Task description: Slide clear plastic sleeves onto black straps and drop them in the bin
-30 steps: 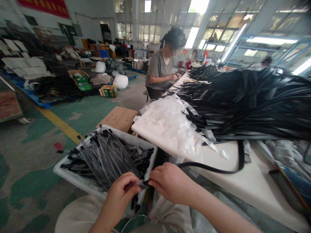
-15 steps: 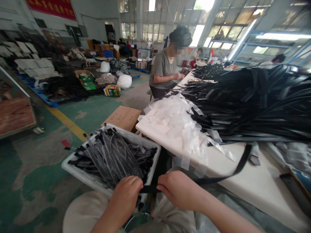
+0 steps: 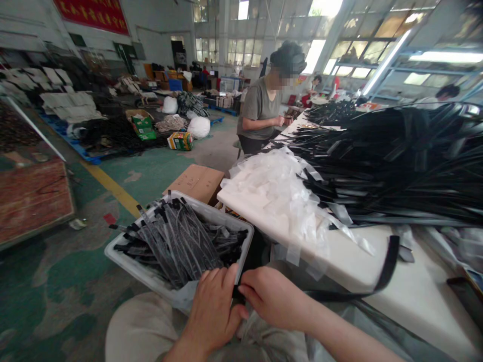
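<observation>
My right hand [image 3: 269, 297] is closed in a pinch on a black strap [image 3: 339, 295]. From there the strap runs right and curves up over the table edge, its free end standing above the tabletop. My left hand [image 3: 213, 309] is right beside it, around the strap's short near end. Its thumb is apart from the index finger and its palm is hidden. A greyish translucent film [image 3: 185, 296] shows at the left hand's outer side; I cannot tell whether the hand holds it. Both hands are low over my lap.
A white bin [image 3: 124, 266] full of black straps in clear sleeves stands front left, a cardboard box [image 3: 196, 182] behind it. On the white table [image 3: 362, 271] lie clear plastic sleeves [image 3: 277, 183] and a big heap of black straps [image 3: 396, 156]. A co-worker [image 3: 260, 105] works at the far side.
My left hand has slid right along the strap up against my right hand, and its thumb has come away from the fingers. Translucent film now shows beside it. The view has shifted slightly left.
</observation>
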Tool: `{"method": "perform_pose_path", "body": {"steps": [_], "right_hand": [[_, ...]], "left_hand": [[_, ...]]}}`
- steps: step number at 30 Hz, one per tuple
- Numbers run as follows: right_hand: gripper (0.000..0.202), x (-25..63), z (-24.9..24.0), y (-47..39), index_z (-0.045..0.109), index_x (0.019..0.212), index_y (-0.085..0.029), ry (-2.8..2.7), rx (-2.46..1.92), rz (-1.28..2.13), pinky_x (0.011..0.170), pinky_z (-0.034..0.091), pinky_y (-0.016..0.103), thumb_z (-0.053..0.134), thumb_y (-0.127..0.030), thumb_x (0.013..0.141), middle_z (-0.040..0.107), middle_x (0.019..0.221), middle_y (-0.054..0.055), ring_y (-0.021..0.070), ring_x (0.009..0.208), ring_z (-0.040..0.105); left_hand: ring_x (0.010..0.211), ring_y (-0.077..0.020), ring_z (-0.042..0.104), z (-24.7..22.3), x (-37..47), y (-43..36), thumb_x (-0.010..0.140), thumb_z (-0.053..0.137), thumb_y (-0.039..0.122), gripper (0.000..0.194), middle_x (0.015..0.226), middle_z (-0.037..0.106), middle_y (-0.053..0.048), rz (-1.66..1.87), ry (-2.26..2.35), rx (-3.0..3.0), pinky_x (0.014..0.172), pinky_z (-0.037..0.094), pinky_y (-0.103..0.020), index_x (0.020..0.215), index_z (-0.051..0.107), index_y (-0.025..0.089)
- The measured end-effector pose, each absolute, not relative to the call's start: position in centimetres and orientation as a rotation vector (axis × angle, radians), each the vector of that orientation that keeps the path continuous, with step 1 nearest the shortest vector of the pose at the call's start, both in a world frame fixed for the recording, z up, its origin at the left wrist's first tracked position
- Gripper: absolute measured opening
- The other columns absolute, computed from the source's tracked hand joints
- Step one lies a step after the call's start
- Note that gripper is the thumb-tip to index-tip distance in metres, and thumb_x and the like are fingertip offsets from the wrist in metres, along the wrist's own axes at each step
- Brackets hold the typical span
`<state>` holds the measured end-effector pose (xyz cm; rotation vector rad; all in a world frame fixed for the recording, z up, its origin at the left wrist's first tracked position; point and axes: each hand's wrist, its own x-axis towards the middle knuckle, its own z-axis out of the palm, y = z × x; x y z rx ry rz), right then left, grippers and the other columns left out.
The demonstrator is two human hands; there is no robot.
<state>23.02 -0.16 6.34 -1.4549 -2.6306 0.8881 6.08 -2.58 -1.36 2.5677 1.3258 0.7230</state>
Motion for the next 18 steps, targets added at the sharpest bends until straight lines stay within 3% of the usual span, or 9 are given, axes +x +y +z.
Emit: {"method": "perform_pose_path", "body": {"steps": [5, 9, 12, 18], "right_hand": [[0.020, 24.5, 6.1, -0.2, 0.067, 0.100, -0.014, -2.604, -1.389, 1.061, 0.061, 0.038, 0.026, 0.049, -0.021, 0.093, 0.074, 0.093, 0.010, 0.0191, 0.076, 0.066], [0.020, 27.6, 6.7, 0.3, 0.068, 0.085, -0.018, -2.623, -1.455, 1.067, 0.061, 0.036, 0.026, 0.051, -0.025, 0.093, 0.071, 0.080, 0.006, 0.0180, 0.072, 0.063], [0.023, 27.1, 6.3, 0.5, 0.068, 0.076, -0.017, -2.567, -1.460, 1.123, 0.057, 0.033, 0.025, 0.051, -0.023, 0.091, 0.068, 0.072, 0.004, 0.0148, 0.063, 0.058], [0.016, 24.7, 5.4, -0.6, 0.068, 0.086, -0.017, -2.506, -1.465, 1.201, 0.054, 0.030, 0.026, 0.055, -0.024, 0.089, 0.071, 0.078, 0.005, 0.0158, 0.065, 0.061]], "left_hand": [[0.082, -0.0286, 0.071, -3.0, 5.5, -1.9, 0.095, 0.004, 0.062, 0.071, 0.095, 0.073, -0.014, 0.940, 1.338, 2.543, 0.071, 0.053, -0.042, 0.131, 0.041, 0.013], [0.072, -0.0302, 0.071, -4.1, 2.1, 0.0, 0.096, 0.013, 0.063, 0.070, 0.083, 0.074, -0.013, 0.837, 1.563, 2.578, 0.065, 0.053, -0.042, 0.123, 0.051, 0.011], [0.074, -0.0310, 0.071, -3.9, 2.8, -0.1, 0.094, 0.012, 0.067, 0.074, 0.083, 0.074, -0.014, 0.768, 1.459, 2.555, 0.066, 0.053, -0.042, 0.123, 0.053, 0.012], [0.077, -0.0289, 0.072, -3.0, 6.9, -2.5, 0.091, 0.000, 0.069, 0.082, 0.087, 0.074, -0.012, 0.896, 1.199, 2.449, 0.066, 0.054, -0.042, 0.126, 0.048, 0.013]]}}
